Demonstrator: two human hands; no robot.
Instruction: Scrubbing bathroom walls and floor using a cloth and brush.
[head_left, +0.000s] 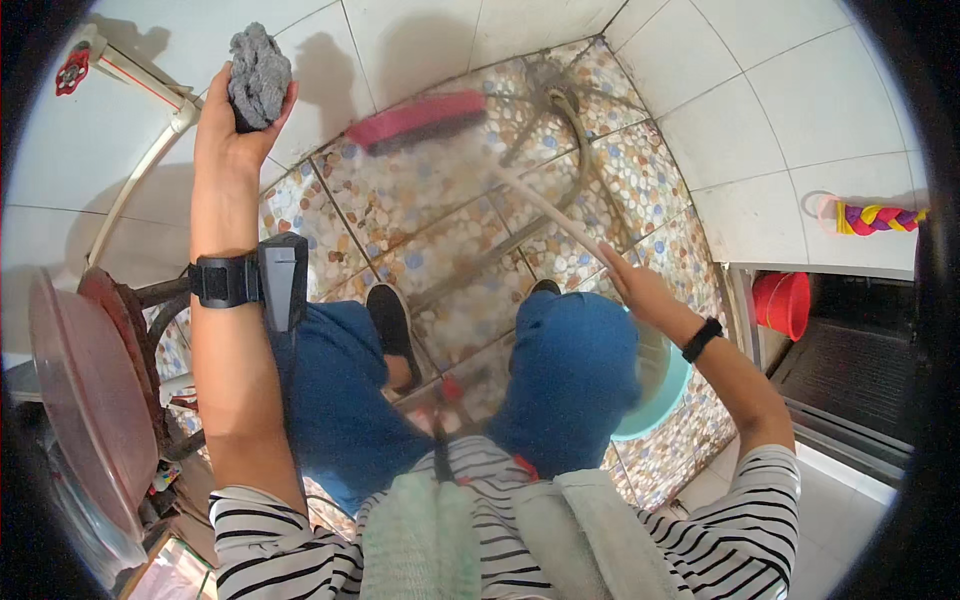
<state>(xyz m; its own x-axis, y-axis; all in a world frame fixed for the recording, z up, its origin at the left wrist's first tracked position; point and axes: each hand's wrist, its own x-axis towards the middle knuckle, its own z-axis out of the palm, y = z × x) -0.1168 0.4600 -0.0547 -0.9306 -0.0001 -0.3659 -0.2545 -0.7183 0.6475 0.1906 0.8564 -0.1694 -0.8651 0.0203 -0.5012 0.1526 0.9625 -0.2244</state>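
Observation:
My left hand (238, 154) is raised beside the white tiled wall, gripping a crumpled grey rag (260, 79). A pale stick handle (555, 214) is grasped in my right hand (646, 291). It slants away toward a pink broom head (427, 118), whose dark bristles sit on the pebble-patterned floor tiles (442, 247) near the foot of the wall. Motion blurs the broom head and the far part of the handle, so where they join is unclear. A turquoise basin (681, 379) stands beside my right knee, partly hidden by it.
A hose (581, 150) curves out of a dirty floor corner. Pink plastic basins (94, 405) lean at left below a pipe with a red valve handle (73, 69). At right, a braided colourful strap (877, 217) hangs above a doorway with a red bucket (781, 304).

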